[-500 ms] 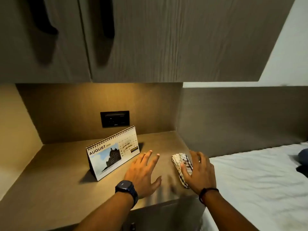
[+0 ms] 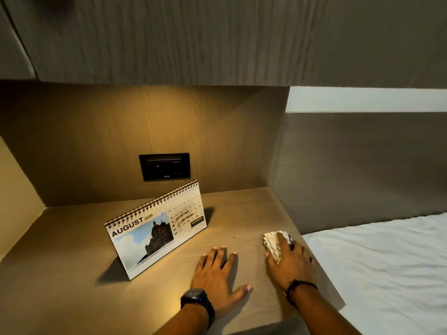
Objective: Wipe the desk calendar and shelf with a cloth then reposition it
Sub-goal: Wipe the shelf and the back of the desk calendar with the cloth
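A spiral-bound desk calendar (image 2: 154, 230) showing August 2026 and a building photo stands upright on the brown wooden shelf (image 2: 60, 274), angled to the left. My left hand (image 2: 217, 274) lies flat on the shelf just right of the calendar, fingers spread, holding nothing and apart from the calendar. My right hand (image 2: 294, 264) presses a crumpled white patterned cloth (image 2: 272, 245) onto the shelf near its right edge.
A black wall socket (image 2: 164, 166) sits in the back panel behind the calendar. Wooden cabinets (image 2: 193, 37) hang low overhead. A bed with a white sheet (image 2: 387, 267) adjoins the shelf's right side. A wall panel (image 2: 14, 194) closes the left.
The view has come closer to the shelf. My left hand has flattened onto the surface, and my right hand with the cloth has slid slightly back toward the right edge.
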